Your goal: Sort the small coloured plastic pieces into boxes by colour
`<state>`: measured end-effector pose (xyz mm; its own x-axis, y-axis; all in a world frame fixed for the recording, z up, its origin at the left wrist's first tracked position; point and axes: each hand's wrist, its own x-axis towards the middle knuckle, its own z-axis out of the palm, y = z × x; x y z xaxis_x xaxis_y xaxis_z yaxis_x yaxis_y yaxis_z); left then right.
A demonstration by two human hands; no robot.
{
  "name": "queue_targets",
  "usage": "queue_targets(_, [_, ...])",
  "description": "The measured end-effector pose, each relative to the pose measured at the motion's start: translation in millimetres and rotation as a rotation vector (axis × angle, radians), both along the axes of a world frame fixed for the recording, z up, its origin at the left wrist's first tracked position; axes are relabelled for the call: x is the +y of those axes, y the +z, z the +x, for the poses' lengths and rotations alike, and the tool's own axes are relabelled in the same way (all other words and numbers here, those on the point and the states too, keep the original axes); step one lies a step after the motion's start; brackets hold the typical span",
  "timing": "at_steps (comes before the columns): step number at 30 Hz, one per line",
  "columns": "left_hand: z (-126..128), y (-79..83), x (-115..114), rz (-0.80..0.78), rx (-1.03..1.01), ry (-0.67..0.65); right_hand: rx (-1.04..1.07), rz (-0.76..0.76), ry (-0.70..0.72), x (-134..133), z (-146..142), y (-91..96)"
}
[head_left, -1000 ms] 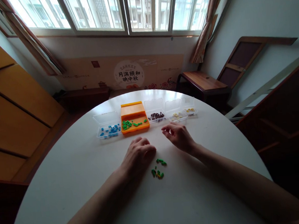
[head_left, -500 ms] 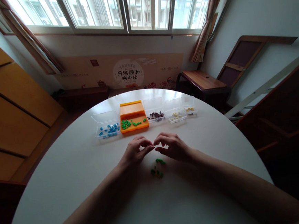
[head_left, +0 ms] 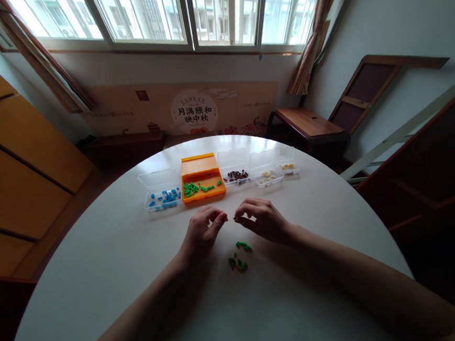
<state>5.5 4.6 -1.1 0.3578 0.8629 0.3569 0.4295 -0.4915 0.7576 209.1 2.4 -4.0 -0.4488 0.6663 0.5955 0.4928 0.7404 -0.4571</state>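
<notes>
Above the table's middle, my left hand [head_left: 204, 231] is closed in a pinch, thumb and index fingertips together; anything between them is too small to make out. Facing it across a narrow gap, my right hand [head_left: 263, 219] pinches a small dark building brick [head_left: 235, 219] between thumb and fingers. Just below the hands, nearer to me, lie several green bricks [head_left: 243, 246] in a short row. A looser cluster of green pieces [head_left: 232, 263] is below that, with a yellowish-brown piece [head_left: 240, 269] among them.
Along the far side of the round white table [head_left: 111, 253] stand an orange tray [head_left: 204, 197] of green bricks and open clear boxes: one with blue bricks [head_left: 170, 197], one with dark brown bricks [head_left: 238, 176], and two [head_left: 270, 180] with pale and yellow pieces.
My hands have moved apart from fingertip contact, the left drawing slightly away to the left. The dark brick stays in my right fingertips.
</notes>
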Motion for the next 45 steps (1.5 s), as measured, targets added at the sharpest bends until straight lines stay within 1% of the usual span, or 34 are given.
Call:
queue_targets(4, [0,3.2,-2,0.013,-0.002,0.017,0.000,-0.046,-0.107,18,10,5.0])
queue_targets(8, [-1,3.2,-1,0.027,-0.005,0.008,-0.020,-0.076,-0.245,44,18,12.0])
queue_targets(14, [-3,1.8,-1,0.033,0.005,0.004,0.028,-0.072,-0.534,89,19,23.3])
queue_targets(17, [-4,1.7,-1,0.036,0.002,-0.005,0.049,-0.063,-0.594,96,19,24.7])
queue_targets(19, [-4,1.5,0,0.033,0.001,-0.023,0.063,-0.068,-0.575,92,20,22.6])
queue_targets(22, [-3,2.0,-1,0.034,0.027,-0.082,0.057,-0.071,-0.504,74,22,16.1])
queue_targets(28, [-2,6.2,-7,0.074,0.233,-0.333,0.064,-0.073,-0.399,36,24,1.6])
queue_targets(30, [-2,6.1,-7,0.067,0.284,-0.371,0.078,-0.079,-0.381,29,25,-1.4])
queue_targets(36, [-2,2.5,-5,0.081,0.310,-0.373,0.099,-0.080,-0.335,16,22,-3.7])
queue_targets(42, [1,5.2,-7,0.106,0.352,-0.356,0.081,-0.095,-0.238,4,12,-3.9])
queue_targets(45, [1,3.6,-4,0.091,0.280,-0.330,0.092,-0.105,-0.202,0,7,-4.2])
